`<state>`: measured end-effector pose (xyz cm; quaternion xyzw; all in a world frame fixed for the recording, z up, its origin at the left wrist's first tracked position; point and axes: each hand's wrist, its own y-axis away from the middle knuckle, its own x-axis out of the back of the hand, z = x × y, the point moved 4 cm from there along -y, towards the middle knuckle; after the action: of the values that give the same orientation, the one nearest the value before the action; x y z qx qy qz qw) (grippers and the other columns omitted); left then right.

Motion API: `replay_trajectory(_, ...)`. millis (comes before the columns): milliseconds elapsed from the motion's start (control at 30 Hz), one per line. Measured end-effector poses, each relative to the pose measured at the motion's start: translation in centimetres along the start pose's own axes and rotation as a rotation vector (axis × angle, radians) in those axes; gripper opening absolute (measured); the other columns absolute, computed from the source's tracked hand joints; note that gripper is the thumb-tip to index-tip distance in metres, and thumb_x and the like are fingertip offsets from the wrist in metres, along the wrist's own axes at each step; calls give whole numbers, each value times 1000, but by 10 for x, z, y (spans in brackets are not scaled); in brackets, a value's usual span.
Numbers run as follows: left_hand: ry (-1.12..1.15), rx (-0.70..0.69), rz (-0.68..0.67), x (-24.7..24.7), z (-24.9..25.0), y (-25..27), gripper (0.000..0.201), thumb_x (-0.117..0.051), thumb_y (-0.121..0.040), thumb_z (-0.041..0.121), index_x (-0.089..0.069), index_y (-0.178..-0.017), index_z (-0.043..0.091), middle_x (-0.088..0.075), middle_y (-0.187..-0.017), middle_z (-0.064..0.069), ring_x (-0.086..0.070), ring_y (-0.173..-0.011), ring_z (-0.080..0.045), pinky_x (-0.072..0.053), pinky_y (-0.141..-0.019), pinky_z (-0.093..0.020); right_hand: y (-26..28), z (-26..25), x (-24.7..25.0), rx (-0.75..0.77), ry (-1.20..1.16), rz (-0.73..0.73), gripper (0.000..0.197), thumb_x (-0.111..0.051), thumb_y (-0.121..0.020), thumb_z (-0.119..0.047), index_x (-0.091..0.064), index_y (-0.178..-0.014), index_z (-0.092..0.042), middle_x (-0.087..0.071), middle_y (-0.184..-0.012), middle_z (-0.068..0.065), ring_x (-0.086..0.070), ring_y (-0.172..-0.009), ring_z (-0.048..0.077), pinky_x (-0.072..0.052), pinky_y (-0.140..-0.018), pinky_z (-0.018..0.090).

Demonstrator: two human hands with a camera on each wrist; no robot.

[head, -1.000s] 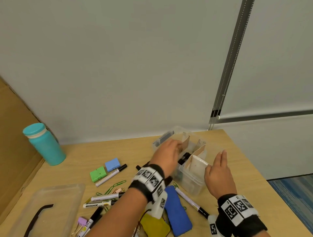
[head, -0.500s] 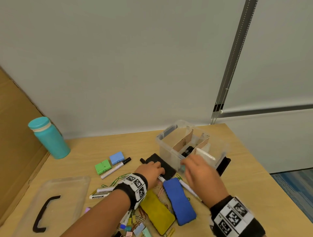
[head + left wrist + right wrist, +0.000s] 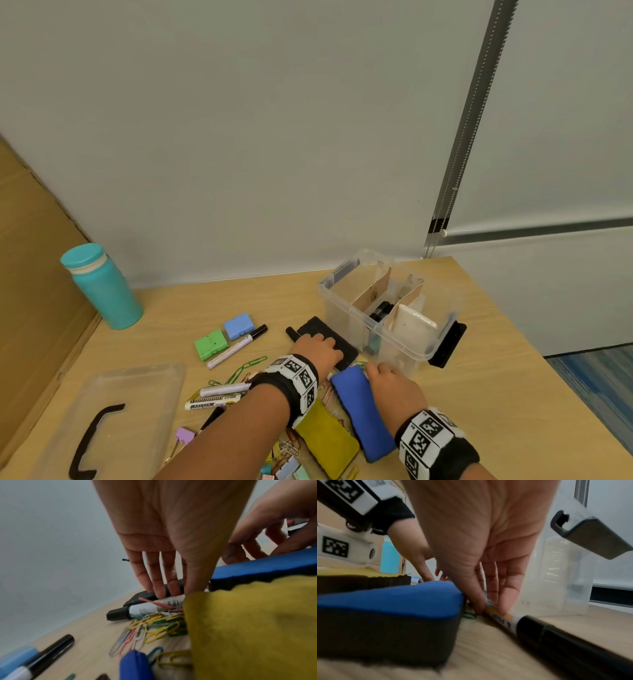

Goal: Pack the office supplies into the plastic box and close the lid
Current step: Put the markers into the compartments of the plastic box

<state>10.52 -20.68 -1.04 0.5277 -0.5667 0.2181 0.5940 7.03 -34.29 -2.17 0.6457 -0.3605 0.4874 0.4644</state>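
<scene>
Left hand [image 3: 318, 349] palm down, low over the table, forearm reaching in from lower left; fingers [image 3: 158, 580] straight, slightly spread, tips pointing down (grip on anything not discernible). Right hand [image 3: 394, 385] just beside it, also palm down; thumb and fingertips [image 3: 504, 601] drawn together in a pinch at table level. Both wrists wear black bands carrying white coded marker blocks.
</scene>
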Motion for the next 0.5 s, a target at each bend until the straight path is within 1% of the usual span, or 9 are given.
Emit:
replay_trajectory(67, -79, 0, -24, -1, 1, 1, 41, -60, -87, 16, -52, -127, 11, -49, -129, -16, -43, -121, -34, -34, -100, -46, 0, -2, -1, 5, 9, -12, 45, -44, -96, -12, -30, -139, -18, -46, -132, 10, -51, -119, 25, -48, -92, 33)
replay_trajectory(167, -150, -10, -35, -1, 2, 3, 37, -59, -88, 17, -57, -125, 12, -50, -128, -15, -44, -121, -32, -34, -100, -45, 5, -4, 7, 45, 5, -7, 64, -43, -94, -5, -16, -148, -26, -42, -135, 11, -50, -117, 27, -47, -89, 33)
replay_trajectory(233, -130, -2, -25, 3, -1, 6, 36, -59, -89, 19, -56, -124, 11, -50, -128, -14, -44, -120, -32, -35, -99, -45, 13, -10, 24, 89, 8, 62, 73, -46, -91, 1, -12, -148, -28, -40, -134, 9, -52, -111, 26, -48, -82, 31)
replay_trajectory(267, -94, 13, -3, 7, -4, 9, 37, -59, -89, 19, -54, -124, 10, -49, -128, -14, -45, -119, -32, -37, -97, -43, 18, -13, 34, 109, -2, 110, 74, -48, -88, 3, -14, -147, -27, -40, -132, 7, -55, -105, 25, -47, -75, 29)
replay_trajectory(333, 30, 61, 75, 16, -12, 19, 38, -58, -89, 18, -50, -126, 10, -50, -126, -12, -48, -115, -30, -40, -91, -40, 27, -20, 57, 169, -52, 206, 66, -49, -87, 3, -24, -141, -25, -43, -127, 4, -59, -89, 23, -43, -62, 27)
replay_trajectory(367, 105, 94, 130, 22, -17, 26, 37, -57, -89, 17, -48, -125, 12, -50, -125, -11, -50, -112, -29, -41, -87, -38, 32, -23, 70, 208, -91, 249, 56, -49, -90, -1, -29, -137, -25, -47, -123, 2, -59, -81, 21, -44, -59, 28)
replay_trajectory(433, 261, 168, 249, 32, -31, 45, 29, -52, -91, 17, -47, -120, 15, -53, -120, -7, -54, -102, -25, -40, -79, -33, 40, -25, 97, 254, -224, 331, 36, -46, -96, -14, -37, -129, -26, -56, -110, -2, -60, -72, 14, -51, -61, 30)
replay_trajectory(500, 408, 237, 361, 38, -47, 63, 24, -47, -93, 17, -46, -117, 19, -53, -116, -3, -56, -94, -22, -42, -74, -30, 42, -19, 124, 239, -389, 447, 29, -46, -97, -23, -41, -125, -27, -60, -97, -8, -60, -70, 6, -52, -61, 24)
